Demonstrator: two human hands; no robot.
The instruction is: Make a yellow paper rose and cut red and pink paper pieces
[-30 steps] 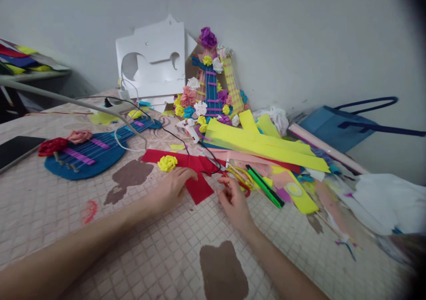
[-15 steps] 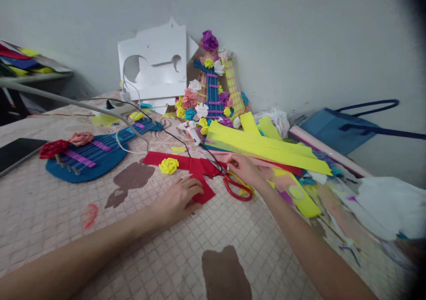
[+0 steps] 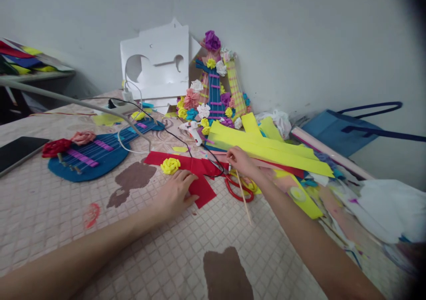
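My left hand (image 3: 176, 193) lies flat with its fingers spread on a piece of red felt (image 3: 199, 189) on the table. My right hand (image 3: 241, 162) is pinched on the top end of a thin wooden stick (image 3: 244, 198), which slants down toward me. Red-handled scissors (image 3: 238, 189) lie just below that hand, beside the stick. A yellow paper rose (image 3: 170, 165) sits on the red felt strip to the left of my left hand's fingertips.
Yellow paper strips (image 3: 266, 147) pile behind my right hand. A white glue gun (image 3: 191, 129) with its black cord lies near a flower-covered craft tower (image 3: 213, 91). A blue felt guitar (image 3: 93, 151) lies at left, a dark tablet (image 3: 16, 151) at far left, a blue bag (image 3: 342, 127) at right.
My right hand moved from near the scissors up to the paper pile and now holds a wooden stick pulled out toward me. My left hand stayed on the red felt.
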